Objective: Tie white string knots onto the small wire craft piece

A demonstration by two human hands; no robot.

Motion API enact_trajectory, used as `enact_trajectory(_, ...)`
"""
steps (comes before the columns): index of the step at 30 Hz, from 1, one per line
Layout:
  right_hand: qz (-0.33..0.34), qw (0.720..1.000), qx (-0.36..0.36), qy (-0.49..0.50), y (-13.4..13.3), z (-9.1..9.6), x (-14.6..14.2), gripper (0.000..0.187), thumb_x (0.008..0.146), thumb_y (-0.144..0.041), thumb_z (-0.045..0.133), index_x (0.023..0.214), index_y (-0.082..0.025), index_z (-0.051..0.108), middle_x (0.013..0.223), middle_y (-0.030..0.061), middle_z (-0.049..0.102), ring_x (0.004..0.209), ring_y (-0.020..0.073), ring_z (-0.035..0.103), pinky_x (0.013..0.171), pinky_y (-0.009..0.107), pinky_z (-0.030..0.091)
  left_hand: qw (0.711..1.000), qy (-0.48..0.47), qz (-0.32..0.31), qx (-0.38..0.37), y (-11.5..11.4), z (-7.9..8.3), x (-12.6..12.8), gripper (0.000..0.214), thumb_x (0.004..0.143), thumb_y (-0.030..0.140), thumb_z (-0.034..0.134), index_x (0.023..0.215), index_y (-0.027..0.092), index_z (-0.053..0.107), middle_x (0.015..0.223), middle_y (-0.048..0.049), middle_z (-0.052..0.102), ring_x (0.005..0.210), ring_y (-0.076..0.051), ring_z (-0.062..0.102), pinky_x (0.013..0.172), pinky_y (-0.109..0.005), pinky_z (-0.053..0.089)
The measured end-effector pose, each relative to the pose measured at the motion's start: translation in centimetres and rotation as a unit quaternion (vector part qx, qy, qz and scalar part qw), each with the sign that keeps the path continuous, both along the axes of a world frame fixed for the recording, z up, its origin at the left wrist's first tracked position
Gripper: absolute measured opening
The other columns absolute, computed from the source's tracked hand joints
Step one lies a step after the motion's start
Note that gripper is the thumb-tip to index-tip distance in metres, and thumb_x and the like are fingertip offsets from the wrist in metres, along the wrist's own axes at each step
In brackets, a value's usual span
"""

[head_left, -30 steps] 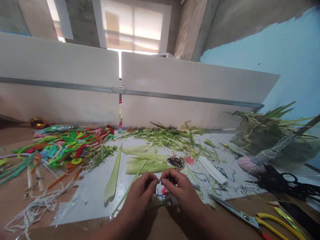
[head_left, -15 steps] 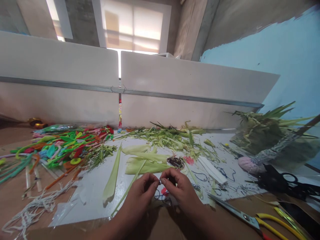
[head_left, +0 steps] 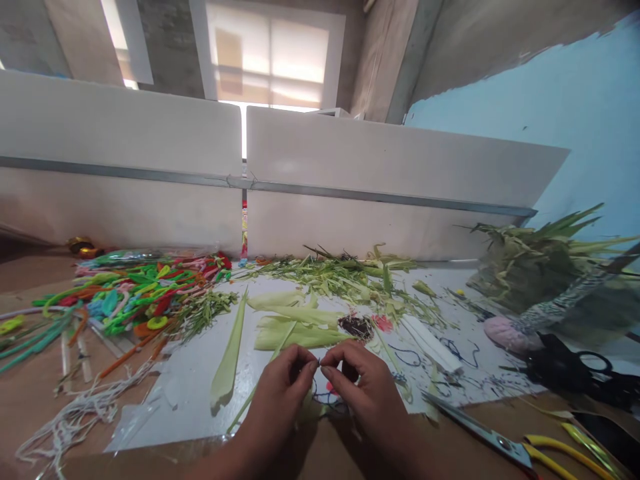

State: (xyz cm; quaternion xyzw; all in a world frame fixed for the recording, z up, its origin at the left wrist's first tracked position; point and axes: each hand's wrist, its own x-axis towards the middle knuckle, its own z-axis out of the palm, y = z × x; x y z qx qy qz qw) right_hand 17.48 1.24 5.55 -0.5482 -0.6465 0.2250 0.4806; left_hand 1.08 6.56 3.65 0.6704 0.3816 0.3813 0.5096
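Observation:
My left hand (head_left: 286,388) and my right hand (head_left: 361,387) meet fingertip to fingertip over the white sheet (head_left: 195,393), each closed in a pinch. Between the tips shows a tiny dark bit, apparently part of the dark blue thread (head_left: 327,402) that loops below and between the hands. A small red piece (head_left: 330,387) lies among those loops, partly hidden by my right fingers. Just beyond my hands are pale green corn husks (head_left: 300,335), a dark brown clump of fibres (head_left: 356,326) and a pink-red piece (head_left: 383,323).
Scissors (head_left: 500,440) with yellow handles lie at right. Colourful pipe cleaners (head_left: 145,293) heap up at left, above tangled white string (head_left: 75,420). Green scraps (head_left: 345,270) spread along the back. A pink-headed, patterned stick (head_left: 510,333) and a bag of husks (head_left: 530,267) stand far right.
The view has shifted slightly, so the table things sit a little farther right. My hands keep their pinch, with the fingertips almost unchanged in position.

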Motion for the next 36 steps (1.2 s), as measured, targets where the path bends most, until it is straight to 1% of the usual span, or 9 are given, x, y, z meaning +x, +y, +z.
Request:
enact_trajectory(6, -0.016, 1.0, -0.005, -0.006, 0.12, -0.11, -0.1, 0.011, 0.092, -0.024, 0.061, 0.086, -0.021, 0.07, 0.083, 0.0023, 0.066, 0.077, 0.0188, 0.06, 0.068, 0.029, 0.042, 1.0, 0.019, 0.007, 0.02, -0.35, 0.49, 0.05, 0.023, 0.092, 0.041, 0.056, 0.083, 0.021, 0.064, 0.083, -0.0032, 0.068, 0.079, -0.022, 0.06, 0.073, -0.029, 0.044)
enact_trajectory(13, -0.019, 1.0, -0.008, -0.001, 0.07, 0.05, -0.09, 0.01, 0.091, -0.022, 0.062, 0.083, -0.021, 0.069, 0.082, 0.0027, 0.067, 0.075, 0.0194, 0.06, 0.068, 0.029, 0.042, 0.999, 0.023, 0.002, 0.026, -0.51, 0.28, -0.11, 0.02, 0.092, 0.037, 0.057, 0.083, 0.021, 0.065, 0.082, -0.0029, 0.068, 0.078, -0.021, 0.06, 0.072, -0.029, 0.043)
enact_trajectory(18, -0.016, 1.0, 0.006, -0.017, 0.0, 0.14, -0.09, 0.013, 0.091, -0.023, 0.061, 0.08, -0.022, 0.068, 0.079, 0.0025, 0.065, 0.075, 0.0196, 0.06, 0.067, 0.03, 0.041, 0.999, 0.028, -0.002, 0.025, -0.67, 0.66, -0.12, 0.022, 0.092, 0.038, 0.055, 0.082, 0.021, 0.065, 0.082, -0.0036, 0.068, 0.078, -0.022, 0.059, 0.072, -0.029, 0.043)
enact_trajectory(25, -0.024, 0.999, -0.004, -0.032, 0.02, -0.13, -0.44, 0.011, 0.089, -0.02, 0.058, 0.081, -0.021, 0.065, 0.078, 0.0023, 0.063, 0.073, 0.019, 0.057, 0.065, 0.03, 0.039, 0.999, 0.025, -0.004, 0.028, -0.87, 0.72, -0.04, 0.022, 0.093, 0.037, 0.055, 0.083, 0.021, 0.066, 0.082, -0.0035, 0.069, 0.078, -0.021, 0.06, 0.072, -0.03, 0.044)
enact_trajectory(28, -0.021, 0.999, -0.011, -0.026, 0.19, -0.06, -0.54, 0.01, 0.088, -0.02, 0.057, 0.08, -0.021, 0.063, 0.077, 0.0016, 0.061, 0.072, 0.018, 0.056, 0.064, 0.029, 0.039, 0.999, 0.024, 0.001, 0.022, -0.92, 0.69, -0.01, 0.021, 0.092, 0.037, 0.057, 0.083, 0.021, 0.066, 0.082, -0.0034, 0.07, 0.077, -0.021, 0.06, 0.071, -0.03, 0.044)
enact_trajectory(32, -0.016, 1.0, -0.021, -0.012, 0.31, 0.07, -0.43, 0.011, 0.089, -0.023, 0.057, 0.08, -0.02, 0.063, 0.077, 0.0011, 0.061, 0.071, 0.017, 0.055, 0.063, 0.028, 0.04, 1.0, -0.01, -0.002, -0.003, -0.81, 0.71, 0.2, 0.022, 0.092, 0.039, 0.059, 0.085, 0.02, 0.068, 0.084, -0.0041, 0.07, 0.08, -0.022, 0.061, 0.073, -0.029, 0.045)
enact_trajectory(36, -0.015, 0.999, -0.029, 0.007, 0.39, -0.15, -0.28, 0.01, 0.088, -0.025, 0.058, 0.08, -0.02, 0.063, 0.076, 0.0006, 0.061, 0.07, 0.0168, 0.054, 0.063, 0.027, 0.04, 0.999, -0.038, 0.004, -0.035, -0.74, 0.63, 0.45, 0.024, 0.09, 0.041, 0.061, 0.082, 0.019, 0.066, 0.078, -0.0033, 0.065, 0.075, -0.019, 0.057, 0.068, -0.027, 0.044)
